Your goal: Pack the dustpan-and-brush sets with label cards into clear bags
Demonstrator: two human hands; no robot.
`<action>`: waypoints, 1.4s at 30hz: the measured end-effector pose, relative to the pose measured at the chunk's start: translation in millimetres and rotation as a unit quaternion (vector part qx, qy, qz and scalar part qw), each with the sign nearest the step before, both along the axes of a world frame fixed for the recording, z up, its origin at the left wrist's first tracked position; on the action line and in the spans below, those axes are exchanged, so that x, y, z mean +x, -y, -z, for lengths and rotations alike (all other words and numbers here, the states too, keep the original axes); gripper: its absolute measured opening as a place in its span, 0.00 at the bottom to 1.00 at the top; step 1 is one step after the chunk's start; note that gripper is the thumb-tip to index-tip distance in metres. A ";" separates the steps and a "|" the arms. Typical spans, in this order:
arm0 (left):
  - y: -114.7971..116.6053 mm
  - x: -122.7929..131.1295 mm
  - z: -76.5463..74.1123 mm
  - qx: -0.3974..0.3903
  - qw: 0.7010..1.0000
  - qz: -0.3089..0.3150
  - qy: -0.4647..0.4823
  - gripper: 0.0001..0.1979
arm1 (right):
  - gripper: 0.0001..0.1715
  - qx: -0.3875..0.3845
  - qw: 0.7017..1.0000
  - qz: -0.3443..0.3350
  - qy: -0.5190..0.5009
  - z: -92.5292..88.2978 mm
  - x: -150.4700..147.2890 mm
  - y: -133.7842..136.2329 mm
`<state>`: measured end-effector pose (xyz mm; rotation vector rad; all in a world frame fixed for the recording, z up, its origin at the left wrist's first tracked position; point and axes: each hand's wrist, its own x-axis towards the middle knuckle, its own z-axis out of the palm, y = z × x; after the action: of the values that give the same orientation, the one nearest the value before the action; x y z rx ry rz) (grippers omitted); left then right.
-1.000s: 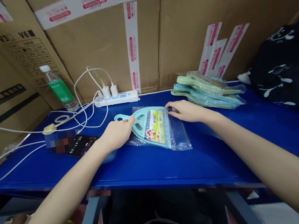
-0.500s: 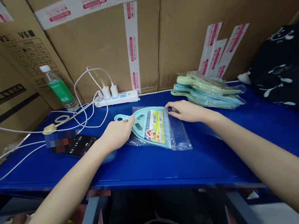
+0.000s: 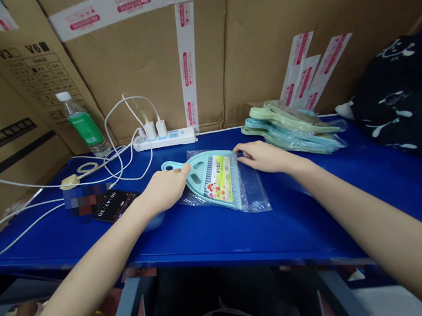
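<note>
Noting the layout first: a pale teal plastic dustpan (image 3: 200, 169) with a bright paper label and a row of grey bristles lies flat mid-tabletop, handle pointing left, on a clear plastic bag (image 3: 254, 194) whose edges show to the right and below. I cannot tell whether the dustpan is inside the bag or only on top of it, and no seal shows. My left grip (image 3: 164, 189) lies over the rim near the handle, and my right grip (image 3: 262, 157) sits at the far right corner, its fingertips (image 3: 239, 152) at the bag's edge. Neither looks firmly closed; I cannot tell if either one is pinching. Just beyond my right grip lies a stack of mint and light-blue plastic dustpans in clear wrap (image 3: 291, 130), untouched.

Surface: a glossy blue metal tabletop (image 3: 307, 217) against taped brown cardboard cartons (image 3: 146, 66). To the left are a white power strip (image 3: 165, 139), tangled white cables (image 3: 126, 162), a clear water bottle with a green label (image 3: 81, 124), and a black phone showing a timer (image 3: 115, 205). A black patterned fabric bag (image 3: 404, 96) sits far right.
</note>
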<state>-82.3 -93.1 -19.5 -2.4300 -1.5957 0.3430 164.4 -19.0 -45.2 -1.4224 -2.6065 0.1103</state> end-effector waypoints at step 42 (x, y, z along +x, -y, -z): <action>0.8 1.3 0.4 0.003 0.999 -0.041 -0.010 0.19 | 0.16 0.020 0.999 0.026 -0.007 2.8 1.5 -2.8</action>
<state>-81.0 -94.0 -19.9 -2.3534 -1.6885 0.3756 165.9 -16.3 -48.1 -1.4688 -2.5438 0.0609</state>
